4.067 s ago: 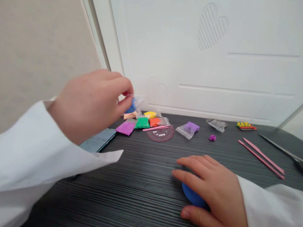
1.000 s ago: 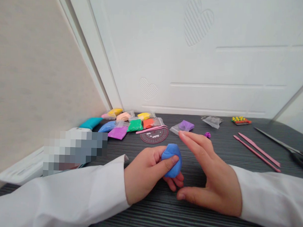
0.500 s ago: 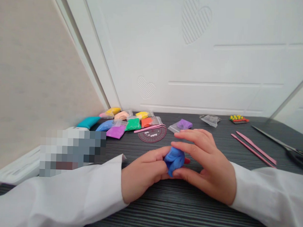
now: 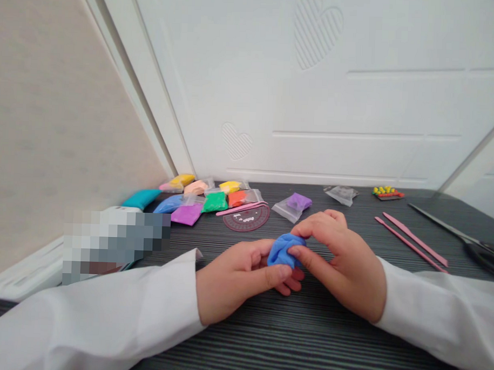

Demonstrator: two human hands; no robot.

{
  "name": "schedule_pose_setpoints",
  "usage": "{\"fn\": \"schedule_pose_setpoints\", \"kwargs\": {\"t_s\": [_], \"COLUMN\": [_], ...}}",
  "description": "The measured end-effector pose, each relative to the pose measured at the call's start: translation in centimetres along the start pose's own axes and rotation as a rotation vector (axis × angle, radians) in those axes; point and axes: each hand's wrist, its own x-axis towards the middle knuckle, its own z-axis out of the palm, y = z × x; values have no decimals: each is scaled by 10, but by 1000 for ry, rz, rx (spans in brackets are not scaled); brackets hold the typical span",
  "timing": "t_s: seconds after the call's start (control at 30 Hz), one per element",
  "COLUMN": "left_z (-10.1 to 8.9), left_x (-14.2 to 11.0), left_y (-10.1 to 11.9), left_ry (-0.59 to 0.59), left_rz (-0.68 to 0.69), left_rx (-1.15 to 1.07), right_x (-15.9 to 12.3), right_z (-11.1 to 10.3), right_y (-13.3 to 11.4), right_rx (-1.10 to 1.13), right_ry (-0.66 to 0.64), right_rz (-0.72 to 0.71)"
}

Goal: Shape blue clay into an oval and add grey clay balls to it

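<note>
A soft, folded lump of blue modelling clay is held between my two hands above the dark table. My left hand cradles it from the left and below, thumb along its near side and fingertips showing underneath. On its right side, my right hand pinches the clay between thumb and fingers. Creases and a twist run across the lump's surface. Behind it lie a plastic bag with purple clay and a dark round protractor-like disc with small white bits on it.
Several bagged clays, such as the green one, lie at the back left beside a pink tool. Two pink tools and black-handled scissors lie at right. Yellow-and-red small pieces sit at the back. A pixelated area covers something at left.
The blue clay has been turned and pressed into a rounder shape. My right fingers have closed from a spread pose into a pinch, and my left thumb has stretched out along the near side.
</note>
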Motion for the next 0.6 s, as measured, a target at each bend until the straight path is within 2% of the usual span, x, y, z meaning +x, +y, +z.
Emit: {"fn": "schedule_pose_setpoints", "kwargs": {"t_s": [0.17,0.3,0.43,0.6], "left_z": [-4,-7,-7,-7], "left_x": [1,3,5,5], "left_y": [-1,-3,-3,-3], "left_ry": [71,105,59,91], "left_rz": [64,66,79,76], "left_rx": [90,-37,-123,-174], "right_x": [1,-1,0,2], "right_z": [-1,0,2,5], "right_y": [-2,-3,-2,5], "right_rx": [134,207,193,182], "right_ry": [-55,-90,-49,136], "right_rz": [215,318,330,235]}}
